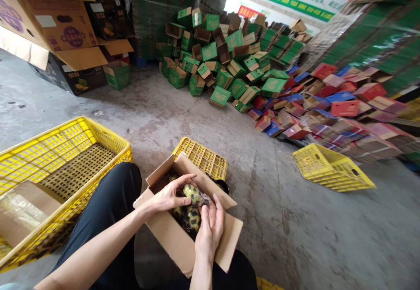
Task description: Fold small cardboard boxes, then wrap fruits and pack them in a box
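An open cardboard box (173,242) sits at my lap, its flaps folded outward. Inside lie several rounded yellow-green pieces with dark blotches (193,218), which look like fruit in shiny clear wrap. Over the box, one such wrapped yellow-green piece (193,195) is held between both hands. My left hand (172,193) grips it from the left, thumb below and index finger stretched along the top. My right hand (210,220) is cupped palm-up around its right end, fingers touching the wrap. The far left corner of the box is partly hidden by my left hand.
A yellow crate (108,128) with a taped carton (29,211) inside stands left of my knee. Another yellow crate (210,156) is just beyond the box, one more (328,167) to the right. Heaped green boxes (219,95) and red-blue boxes (344,108) lie ahead.
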`<state>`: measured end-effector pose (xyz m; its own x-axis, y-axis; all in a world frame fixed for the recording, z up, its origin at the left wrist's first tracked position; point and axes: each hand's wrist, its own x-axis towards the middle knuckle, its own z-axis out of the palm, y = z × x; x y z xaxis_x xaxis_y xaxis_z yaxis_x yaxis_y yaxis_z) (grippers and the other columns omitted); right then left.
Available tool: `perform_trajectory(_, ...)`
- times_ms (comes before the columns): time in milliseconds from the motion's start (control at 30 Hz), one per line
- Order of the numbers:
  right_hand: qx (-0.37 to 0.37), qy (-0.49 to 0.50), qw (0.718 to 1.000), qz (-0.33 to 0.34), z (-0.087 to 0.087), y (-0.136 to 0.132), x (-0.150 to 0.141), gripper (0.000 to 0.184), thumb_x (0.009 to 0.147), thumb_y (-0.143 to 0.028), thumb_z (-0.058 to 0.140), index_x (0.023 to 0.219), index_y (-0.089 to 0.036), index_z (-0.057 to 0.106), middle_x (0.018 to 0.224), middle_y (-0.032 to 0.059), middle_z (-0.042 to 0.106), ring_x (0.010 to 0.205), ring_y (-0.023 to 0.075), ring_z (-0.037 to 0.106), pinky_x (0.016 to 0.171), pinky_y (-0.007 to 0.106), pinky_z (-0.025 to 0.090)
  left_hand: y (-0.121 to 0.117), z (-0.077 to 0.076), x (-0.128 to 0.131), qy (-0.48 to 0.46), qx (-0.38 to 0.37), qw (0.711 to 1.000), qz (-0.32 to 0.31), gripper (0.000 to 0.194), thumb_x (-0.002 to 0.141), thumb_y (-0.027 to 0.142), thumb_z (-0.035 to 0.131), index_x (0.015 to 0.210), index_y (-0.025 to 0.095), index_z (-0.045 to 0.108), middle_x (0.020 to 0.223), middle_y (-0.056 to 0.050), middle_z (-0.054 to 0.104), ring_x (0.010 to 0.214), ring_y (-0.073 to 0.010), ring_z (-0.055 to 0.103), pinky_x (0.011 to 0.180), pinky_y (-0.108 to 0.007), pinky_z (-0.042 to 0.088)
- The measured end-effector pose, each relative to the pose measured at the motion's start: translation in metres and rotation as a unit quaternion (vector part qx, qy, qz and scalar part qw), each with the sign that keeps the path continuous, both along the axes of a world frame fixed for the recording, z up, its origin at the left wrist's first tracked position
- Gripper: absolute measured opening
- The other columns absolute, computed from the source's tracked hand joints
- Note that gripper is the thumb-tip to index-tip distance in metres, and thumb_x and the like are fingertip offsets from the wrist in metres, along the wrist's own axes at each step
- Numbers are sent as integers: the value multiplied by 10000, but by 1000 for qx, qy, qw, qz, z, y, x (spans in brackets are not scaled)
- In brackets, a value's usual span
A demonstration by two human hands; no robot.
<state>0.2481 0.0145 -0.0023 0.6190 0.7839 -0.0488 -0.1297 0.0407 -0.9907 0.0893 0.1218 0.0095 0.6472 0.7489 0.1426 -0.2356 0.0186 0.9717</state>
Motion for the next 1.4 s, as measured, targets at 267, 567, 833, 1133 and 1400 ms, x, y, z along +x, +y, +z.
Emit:
perform_trajectory(267,-14,-9,1000,-2,-3,2,2,399,858,-471,753,1126,-176,733,1295,160,715,1283,338,627,1085,488,510,3,-2,0,25,46,999,10,672,853,231,770,1484,266,542,1465,-100,586,1384,-305,522,1203,-466,370)
perform_trajectory(567,42,-61,996,-48,-11,0,6,199,850,-360,745,950,-188,738,1210,136,743,1289,327,621,1098,506,474,7,-7,7,82,51,995,2,807,769,422,884,1487,281,545,1493,-119,557,1360,-331,542,1164,-483,420)
perform_trajectory(833,79,-86,993,-32,-8,-2,7,112,846,-300,713,823,-191,724,1296,137,694,1338,336,571,1092,496,468,9,-1,7,83,-37,995,-50,762,791,503,852,1437,203,580,1355,-136,668,1202,-327,648,1041,-448,505)
perform_trajectory(1133,61,-18,998,-25,7,4,0,324,881,-375,671,1160,-214,709,1510,144,574,1399,334,537,1101,505,481,7,-6,8,24,-47,999,-9,687,777,382,885,1356,204,562,1309,-113,653,1174,-286,630,1014,-409,505)
perform_trajectory(1400,2,-23,1000,-13,19,3,-8,649,915,-445,678,1501,-228,500,1548,150,540,1453,307,487,1137,469,465,7,-16,7,50,7,999,3,733,788,212,815,1453,260,510,1452,-100,569,1303,-305,558,1138,-490,434)
